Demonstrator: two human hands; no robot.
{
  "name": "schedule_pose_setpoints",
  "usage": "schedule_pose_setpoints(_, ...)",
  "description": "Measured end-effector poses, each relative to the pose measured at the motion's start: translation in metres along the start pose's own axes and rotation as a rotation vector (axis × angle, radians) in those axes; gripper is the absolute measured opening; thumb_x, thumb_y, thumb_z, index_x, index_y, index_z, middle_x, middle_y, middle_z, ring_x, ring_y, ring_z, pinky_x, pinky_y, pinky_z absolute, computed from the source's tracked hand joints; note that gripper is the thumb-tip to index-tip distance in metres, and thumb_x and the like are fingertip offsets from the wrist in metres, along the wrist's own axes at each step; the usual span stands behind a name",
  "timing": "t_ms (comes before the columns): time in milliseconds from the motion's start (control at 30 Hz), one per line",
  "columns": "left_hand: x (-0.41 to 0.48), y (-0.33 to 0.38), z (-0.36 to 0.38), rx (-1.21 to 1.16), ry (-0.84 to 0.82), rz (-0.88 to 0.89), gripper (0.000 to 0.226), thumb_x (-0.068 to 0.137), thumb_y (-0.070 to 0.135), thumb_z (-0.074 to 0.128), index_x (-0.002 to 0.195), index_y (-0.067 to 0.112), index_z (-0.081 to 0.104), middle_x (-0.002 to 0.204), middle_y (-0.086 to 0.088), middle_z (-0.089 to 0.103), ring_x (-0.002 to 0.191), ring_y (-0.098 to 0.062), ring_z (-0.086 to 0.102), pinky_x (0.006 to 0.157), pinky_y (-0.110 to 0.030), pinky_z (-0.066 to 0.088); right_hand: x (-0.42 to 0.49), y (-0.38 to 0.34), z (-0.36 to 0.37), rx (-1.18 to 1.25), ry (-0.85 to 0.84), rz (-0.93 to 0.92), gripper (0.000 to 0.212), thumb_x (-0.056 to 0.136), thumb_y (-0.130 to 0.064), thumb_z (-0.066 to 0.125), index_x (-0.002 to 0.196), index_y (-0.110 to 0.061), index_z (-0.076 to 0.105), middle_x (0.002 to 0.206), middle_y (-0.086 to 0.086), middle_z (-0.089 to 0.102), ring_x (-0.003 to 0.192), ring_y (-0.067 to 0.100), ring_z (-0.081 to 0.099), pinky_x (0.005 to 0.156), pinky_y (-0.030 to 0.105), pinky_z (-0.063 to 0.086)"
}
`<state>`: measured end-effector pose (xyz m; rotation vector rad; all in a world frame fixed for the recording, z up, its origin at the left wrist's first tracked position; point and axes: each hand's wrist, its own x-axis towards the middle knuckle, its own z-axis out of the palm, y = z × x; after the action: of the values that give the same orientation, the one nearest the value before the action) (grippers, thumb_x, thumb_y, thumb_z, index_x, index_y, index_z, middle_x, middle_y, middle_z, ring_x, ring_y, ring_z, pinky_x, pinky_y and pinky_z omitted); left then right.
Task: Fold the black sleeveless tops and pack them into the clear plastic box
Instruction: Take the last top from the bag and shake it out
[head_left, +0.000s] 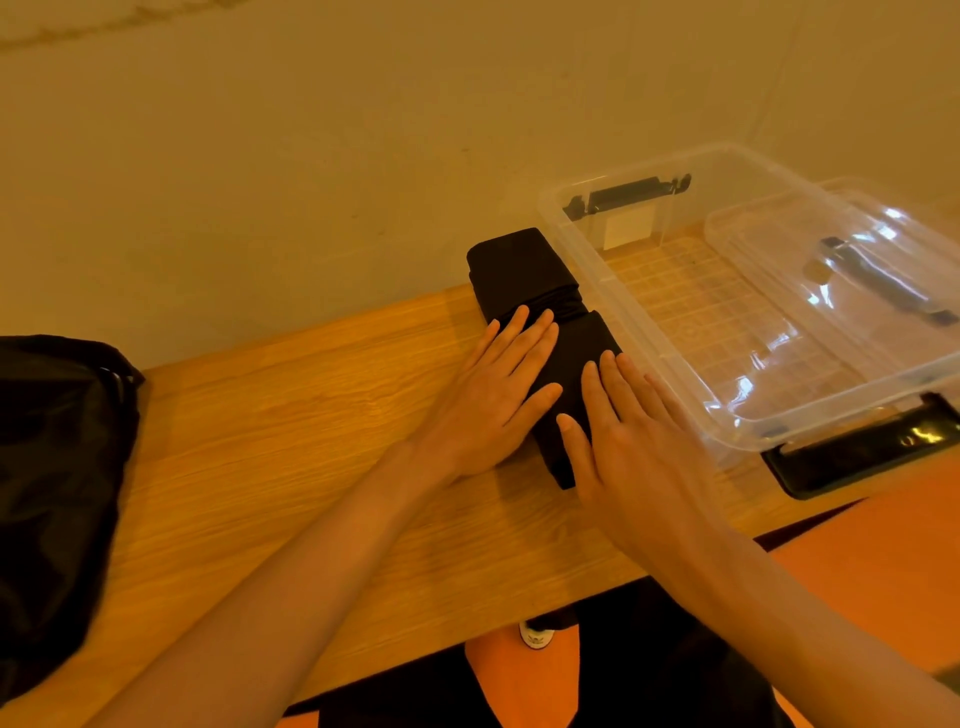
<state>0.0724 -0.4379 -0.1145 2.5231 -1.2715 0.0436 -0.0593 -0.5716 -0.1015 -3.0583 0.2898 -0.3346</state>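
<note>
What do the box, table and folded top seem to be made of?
Table: matte wood or wood-look laminate; grain lines run across it. Box: clear glossy plastic, seemingly; the wood shows through and highlights glint. Top: soft black fabric, probably knit; it lies in creased layers.

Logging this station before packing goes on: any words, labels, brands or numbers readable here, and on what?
No text can be read in this view.
White rectangular sticker at the far wall of the clear plastic box: looks blank, or too blurred to read.
Dark mark on the small white object below the table edge: too small to read.
Folded black top: no print shows.
</note>
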Motion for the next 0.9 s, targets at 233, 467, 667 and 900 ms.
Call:
schedule_pose_setpoints(233,-0.038,-0.004,-0.021,-0.028,0.074,-0.106,0.063,0.106,0.053,0.018,0.162,0.024,0.011,0.169,0.009,0.000,0.154,-0.004,-0.012,0.122,-0.024,-0.012,0.000,-0.016,-0.016,0.066,0.028,-0.044,0.070,0.098,-0.056,0.031,0.143,-0.008,0.053,0.146,0.020,0.053,0.138,0.033,0.048,0.112,0.047,0.039)
schedule_pose_setpoints(467,-0.112,-0.022,-0.073,0.067,0.118,-0.327,0.093,0.087,0.078,-0.011,0.161,0.025,0.011,0.170,0.005,0.003,0.156,-0.012,-0.005,0.128,-0.040,0.003,0.022,-0.052,-0.040,0.171,0.016,-0.150,0.068,0.099,-0.060,0.033,0.151,-0.016,0.041,0.155,0.012,0.044,0.146,0.028,0.038,0.117,0.043,0.032)
schedule_pose_setpoints(667,-0.202,-0.043,-0.108,0.091,0.301,-0.512,0.080,0.100,0.068,0.006,0.158,0.020,0.032,0.167,0.000,0.024,0.155,-0.017,0.017,0.126,-0.043,0.016,0.047,-0.128,-0.052,0.286,0.041,-0.241,0.070,0.097,-0.062,0.032,0.141,-0.011,0.053,0.136,0.012,0.061,0.129,0.031,0.054,0.100,0.044,0.047)
schedule_pose_setpoints(900,-0.315,-0.081,-0.154,0.364,0.555,-0.778,0.067,0.101,0.059,0.036,0.150,0.013,0.046,0.162,-0.009,0.034,0.153,-0.027,0.024,0.125,-0.047,0.017,0.065,-0.248,-0.046,0.493,-0.044,-0.425,0.050,0.101,-0.049,0.048,0.135,-0.015,0.059,0.131,0.010,0.064,0.120,0.030,0.057,0.095,0.040,0.046)
